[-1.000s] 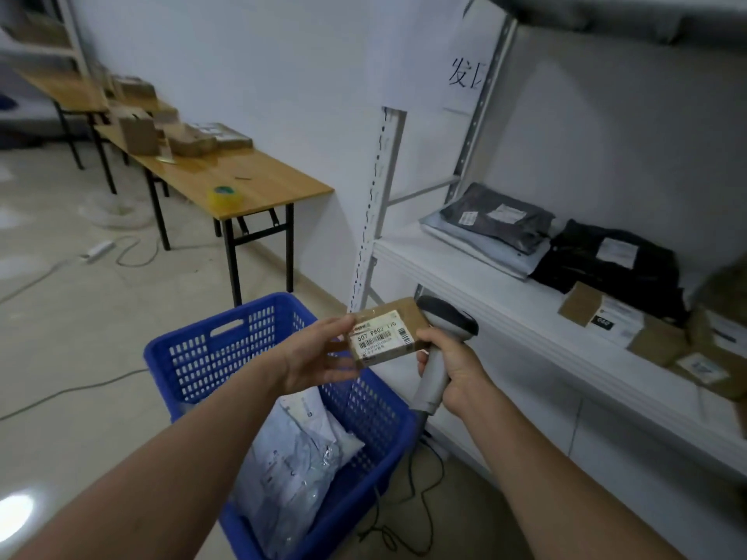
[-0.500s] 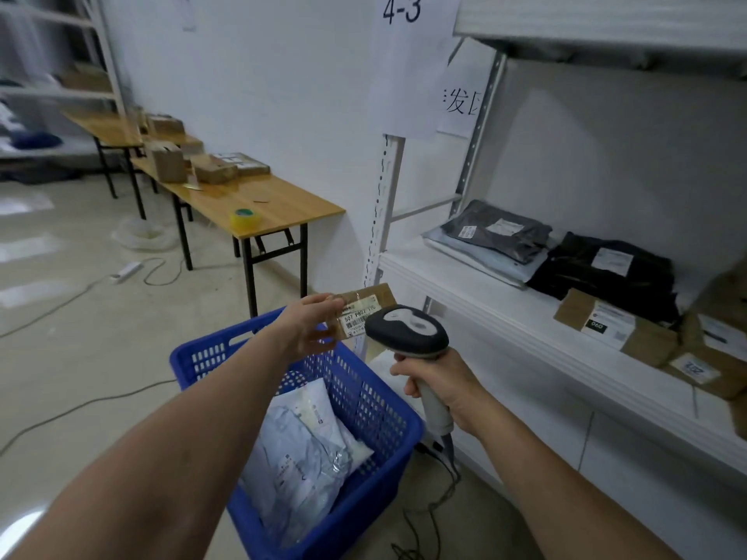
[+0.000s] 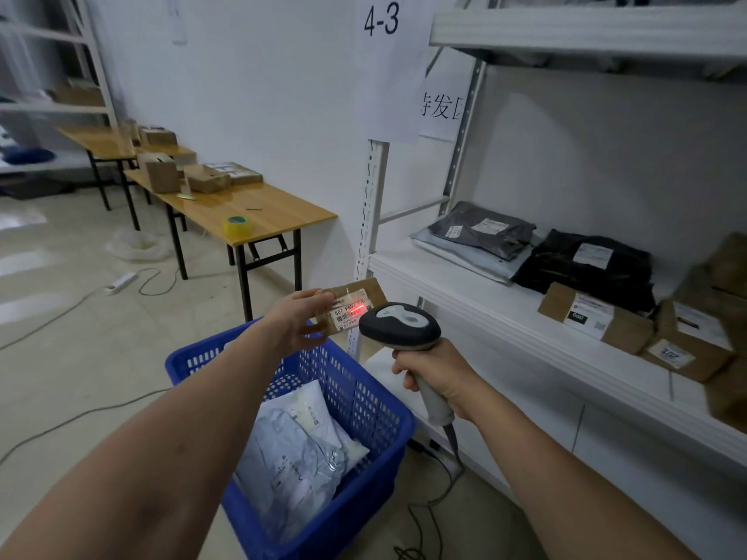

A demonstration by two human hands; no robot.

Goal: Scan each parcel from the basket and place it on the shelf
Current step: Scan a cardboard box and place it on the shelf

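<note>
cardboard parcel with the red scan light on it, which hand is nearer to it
Left. The left hand holds the cardboard parcel by its left end. The right hand is apart from it, lower and to its right, gripping the scanner aimed at its label.

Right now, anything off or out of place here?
Nothing damaged or spilled. The small brown cardboard box in the left hand sits under the red beam of the grey handheld scanner, as expected. Only oddity: its dark cord loops loose on the floor beside the blue plastic basket.
</note>
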